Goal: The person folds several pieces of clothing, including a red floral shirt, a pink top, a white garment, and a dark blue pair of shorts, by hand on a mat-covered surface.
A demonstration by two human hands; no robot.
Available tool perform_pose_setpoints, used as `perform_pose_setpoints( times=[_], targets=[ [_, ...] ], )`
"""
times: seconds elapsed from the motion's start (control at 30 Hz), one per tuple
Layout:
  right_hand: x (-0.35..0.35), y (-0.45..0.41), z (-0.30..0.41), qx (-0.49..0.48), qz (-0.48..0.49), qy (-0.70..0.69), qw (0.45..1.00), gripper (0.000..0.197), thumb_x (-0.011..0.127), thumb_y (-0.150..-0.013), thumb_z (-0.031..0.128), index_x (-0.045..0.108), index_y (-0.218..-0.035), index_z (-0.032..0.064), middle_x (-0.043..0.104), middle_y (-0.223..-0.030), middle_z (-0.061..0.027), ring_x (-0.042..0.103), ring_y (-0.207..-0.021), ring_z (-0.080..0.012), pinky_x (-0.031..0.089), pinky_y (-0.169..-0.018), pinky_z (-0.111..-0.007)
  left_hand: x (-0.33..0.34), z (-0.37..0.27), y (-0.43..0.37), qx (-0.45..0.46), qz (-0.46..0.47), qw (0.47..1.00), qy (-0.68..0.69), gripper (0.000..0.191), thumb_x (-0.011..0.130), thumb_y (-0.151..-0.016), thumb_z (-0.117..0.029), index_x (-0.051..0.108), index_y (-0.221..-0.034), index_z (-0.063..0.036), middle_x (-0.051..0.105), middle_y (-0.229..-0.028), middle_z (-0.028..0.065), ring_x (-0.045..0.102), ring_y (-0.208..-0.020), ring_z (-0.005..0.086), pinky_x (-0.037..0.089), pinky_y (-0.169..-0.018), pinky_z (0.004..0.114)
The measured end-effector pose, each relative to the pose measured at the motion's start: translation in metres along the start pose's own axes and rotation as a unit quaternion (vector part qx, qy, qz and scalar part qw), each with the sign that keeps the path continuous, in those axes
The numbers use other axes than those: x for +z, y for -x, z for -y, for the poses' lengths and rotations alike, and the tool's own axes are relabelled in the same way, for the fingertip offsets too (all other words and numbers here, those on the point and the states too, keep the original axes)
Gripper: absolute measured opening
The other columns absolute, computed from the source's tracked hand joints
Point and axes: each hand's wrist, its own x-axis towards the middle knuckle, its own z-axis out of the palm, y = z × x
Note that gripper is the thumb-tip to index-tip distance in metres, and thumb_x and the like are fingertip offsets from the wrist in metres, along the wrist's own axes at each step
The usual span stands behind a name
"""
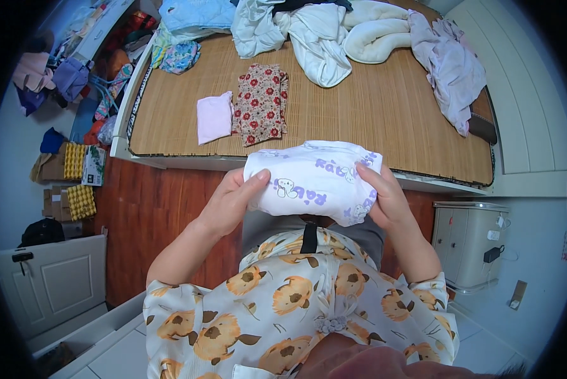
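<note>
Between my two hands is a folded white cloth garment (307, 182) printed with purple lettering and small rabbits. My left hand (233, 201) grips its left end, thumb on top and fingers beneath. At the right end, my right hand (383, 192) pinches it the same way. The garment is held in front of my waist, just short of the bed's near edge. Beyond it on the woven bamboo mat (359, 118) lie a folded pink cloth (215, 117) and a folded beige cloth with red flowers (260, 104), side by side.
Across the bed's far side lie rumpled white cloths (319, 42), a cream pillow (378, 40), a blue quilt (195, 16) and a pale lilac garment (449, 71). A bedside cabinet (470, 246) stands at right. Bags (70, 78) and boxes (60, 203) crowd the left wall, near a white door (56, 282).
</note>
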Motion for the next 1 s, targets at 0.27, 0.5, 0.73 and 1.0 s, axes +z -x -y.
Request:
perform_pose_setpoints(
  times=[0.27, 0.5, 0.73, 1.0],
  targets=[
    [0.001, 0.009, -0.022, -0.024, 0.031, 0.117, 0.992, 0.071, 0.06, -0.081, -0.003, 0.022, -0.141, -0.0009, 0.047, -0.126, -0.0115, 0.048, -0.115, -0.0178, 0.037, -0.1, -0.032, 0.008, 0.019, 0.007, -0.04, -0.044, 0.994, 0.091, 0.034, 0.047, -0.097, -0.028, 0.059, -0.111, 0.0004, 0.066, -0.1, 0.0066, 0.062, -0.088, 0.0106, 0.05, -0.078, 0.027],
    [0.02, 0.023, 0.003, -0.084, -0.012, 0.148, 0.985, 0.071, 0.054, -0.082, -0.006, 0.019, -0.143, -0.0009, 0.045, -0.128, -0.0124, 0.048, -0.114, -0.0163, 0.037, -0.099, -0.029, 0.012, -0.003, 0.025, -0.098, -0.019, 0.988, 0.118, 0.031, 0.05, -0.096, -0.023, 0.058, -0.112, 0.0026, 0.065, -0.105, 0.0103, 0.063, -0.093, 0.0142, 0.051, -0.083, 0.031],
    [-0.017, 0.047, -0.026, 0.058, 0.139, 0.398, 0.905, 0.06, 0.057, -0.082, 0.001, 0.032, -0.137, 0.0038, 0.05, -0.124, -0.0121, 0.049, -0.112, -0.0167, 0.038, -0.096, -0.028, -0.006, 0.039, 0.049, -0.345, 0.011, 0.92, 0.187, 0.027, 0.056, -0.09, -0.013, 0.059, -0.111, 0.0041, 0.065, -0.104, 0.0128, 0.065, -0.092, 0.0191, 0.054, -0.082, 0.031],
    [0.021, 0.061, 0.001, 0.124, 0.175, 0.695, 0.686, 0.062, 0.068, -0.078, 0.017, 0.041, -0.133, 0.0098, 0.05, -0.123, -0.0216, 0.053, -0.106, -0.0341, 0.043, -0.085, -0.037, -0.005, 0.018, 0.04, -0.268, 0.19, 0.916, -0.232, 0.03, 0.061, -0.086, -0.029, 0.064, -0.078, -0.0003, 0.062, -0.064, 0.0063, 0.06, -0.052, 0.0119, 0.051, -0.048, 0.026]
  ],
)
